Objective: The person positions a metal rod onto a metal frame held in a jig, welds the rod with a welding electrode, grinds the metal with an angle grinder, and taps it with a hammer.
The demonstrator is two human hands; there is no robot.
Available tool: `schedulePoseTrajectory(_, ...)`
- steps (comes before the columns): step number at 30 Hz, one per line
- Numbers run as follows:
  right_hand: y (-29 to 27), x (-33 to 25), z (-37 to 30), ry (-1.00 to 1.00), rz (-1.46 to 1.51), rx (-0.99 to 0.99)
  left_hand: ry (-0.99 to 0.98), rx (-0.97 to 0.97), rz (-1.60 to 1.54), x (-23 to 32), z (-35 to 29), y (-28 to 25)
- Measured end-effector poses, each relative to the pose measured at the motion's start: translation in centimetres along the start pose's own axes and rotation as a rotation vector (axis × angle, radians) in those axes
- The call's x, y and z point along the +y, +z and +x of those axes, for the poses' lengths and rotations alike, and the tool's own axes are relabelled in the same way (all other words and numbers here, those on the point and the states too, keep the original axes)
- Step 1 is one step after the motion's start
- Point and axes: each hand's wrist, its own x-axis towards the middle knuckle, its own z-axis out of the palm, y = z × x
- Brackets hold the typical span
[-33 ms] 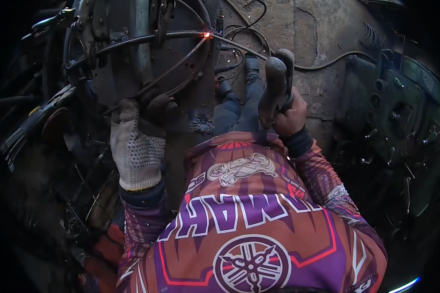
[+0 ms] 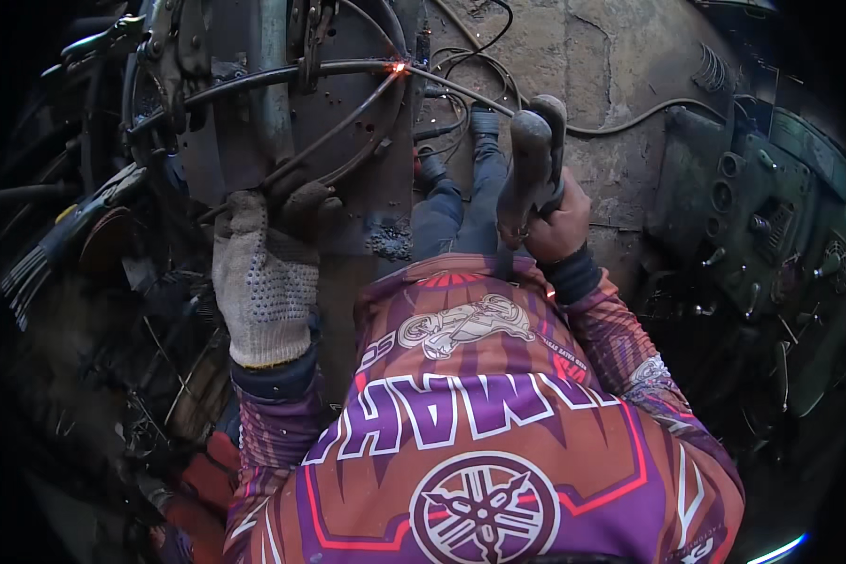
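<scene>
My left hand (image 2: pixel 265 287), in a pale knitted glove with dark dots, is closed around the lower end of a thin metal rod (image 2: pixel 338 128). That rod slants up to a glowing orange spot (image 2: pixel 399 68), where it meets a curved dark bar (image 2: pixel 263 79). My bare right hand (image 2: pixel 562 224) grips a dark welding electrode holder (image 2: pixel 530 155) with two rounded jaw ends. A thin welding electrode (image 2: pixel 461 91) runs from the holder to the glowing spot. The holder hides part of my right fingers.
A dark metal plate (image 2: pixel 240 141) lies under the bars, with clamps (image 2: pixel 190 56) standing at its left. Cables (image 2: pixel 630 127) loop over the concrete floor (image 2: pixel 611 56). A greenish machine (image 2: pixel 771 207) stands at right. A wire brush (image 2: pixel 75 221) lies at far left.
</scene>
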Motion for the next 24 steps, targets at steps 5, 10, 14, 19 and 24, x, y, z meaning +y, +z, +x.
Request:
schedulePoseTrajectory(5,0.21,0.02,-0.02,0.004,-0.019,-0.006,0.026,0.034,0.046,0.03,-0.12,-0.14)
schedulePoseTrajectory(10,0.28,0.09,-0.11,-0.003,-0.059,0.003,0.011,0.040,0.035,0.05,0.10,-0.40)
schedulePoseTrajectory(14,0.39,-0.35,-0.03,-0.001,-0.054,0.013,0.011,0.036,0.050,0.09,0.03,-0.19)
schedulePoseTrajectory(19,0.41,-0.03,-0.08,0.013,-0.081,0.000,0.010,0.014,0.049,0.05,0.16,-0.48)
schedulePoseTrajectory(24,0.35,0.12,-0.29,0.017,-0.023,-0.020,0.004,0.027,0.041,0.04,0.12,-0.54)
